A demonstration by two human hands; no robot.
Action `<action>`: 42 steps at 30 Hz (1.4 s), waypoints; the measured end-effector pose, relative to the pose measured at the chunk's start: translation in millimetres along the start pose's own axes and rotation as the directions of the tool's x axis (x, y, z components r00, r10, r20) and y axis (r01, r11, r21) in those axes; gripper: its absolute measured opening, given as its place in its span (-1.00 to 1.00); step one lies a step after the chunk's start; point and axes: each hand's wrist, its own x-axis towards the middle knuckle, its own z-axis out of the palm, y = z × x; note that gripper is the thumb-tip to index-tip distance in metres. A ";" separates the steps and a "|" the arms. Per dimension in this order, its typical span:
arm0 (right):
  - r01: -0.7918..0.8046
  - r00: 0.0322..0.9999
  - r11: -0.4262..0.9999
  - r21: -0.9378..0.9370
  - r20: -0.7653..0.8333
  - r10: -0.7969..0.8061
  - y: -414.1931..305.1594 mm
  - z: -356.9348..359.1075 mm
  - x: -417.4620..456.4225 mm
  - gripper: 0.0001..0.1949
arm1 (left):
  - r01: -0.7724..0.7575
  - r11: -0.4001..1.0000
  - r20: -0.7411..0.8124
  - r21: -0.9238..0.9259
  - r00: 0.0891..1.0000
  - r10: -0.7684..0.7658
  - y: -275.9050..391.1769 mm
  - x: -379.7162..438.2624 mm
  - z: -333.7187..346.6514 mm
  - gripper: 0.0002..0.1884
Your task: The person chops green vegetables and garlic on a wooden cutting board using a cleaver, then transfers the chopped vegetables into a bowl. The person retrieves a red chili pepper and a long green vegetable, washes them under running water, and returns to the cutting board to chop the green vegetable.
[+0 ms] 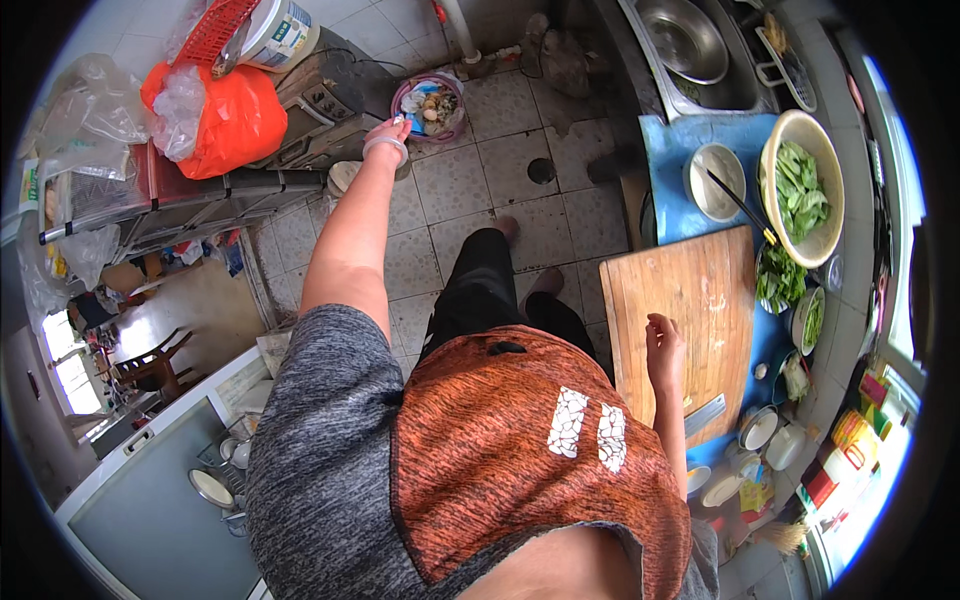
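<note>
My left arm stretches out over the tiled floor, with a pale bangle [386, 144] on the wrist. My left hand [388, 131] is beside the near rim of a pink waste basin [448, 138], its fingers together. A small white bit shows at the fingertips; whether they grip it is unclear. Inside the basin lie food scraps [433, 109] and crumpled wrappers. On the other side, my right hand [665, 341] hangs over a wooden cutting board [679, 281], loosely curled and holding nothing. A cleaver [705, 416] rests on the board near my right forearm.
Beyond the board are a bowl with chopsticks [712, 184], a basin of leafy greens [801, 187], and plates of cut greens [780, 277]. A steel sink [742, 90] adjoins the blue counter cover [664, 150]. An orange bag [240, 120] sits on the left shelf. A drain hole [541, 171] marks the floor.
</note>
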 end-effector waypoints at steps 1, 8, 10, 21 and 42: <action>0.001 1.000 1.000 0.008 0.002 -0.001 -9.2 4.4 4.7 -0.83 | -0.001 1.000 0.022 0.011 1.000 0.001 -2.1 12.2 0.1 -0.79; -0.130 0.987 0.982 -0.133 0.074 0.141 -93.0 53.3 34.8 -0.83 | 0.063 0.966 -0.059 0.250 0.997 -0.050 -24.1 133.2 20.9 -0.85; -0.152 0.978 0.976 -0.156 0.122 0.172 -120.5 71.4 43.2 -0.82 | 0.082 0.987 -0.042 0.141 0.996 -0.077 -28.5 163.4 18.8 -0.91; -0.149 0.965 0.969 -0.197 0.184 0.186 -233.0 120.4 88.5 -0.82 | 0.075 0.834 0.134 0.547 0.975 -0.176 6.7 266.1 38.1 -0.42; 0.115 0.980 0.971 -0.211 0.183 -0.076 -196.3 202.9 -4.1 -0.81 | -0.786 -0.005 0.777 0.618 0.610 0.158 106.9 97.9 -12.1 -0.43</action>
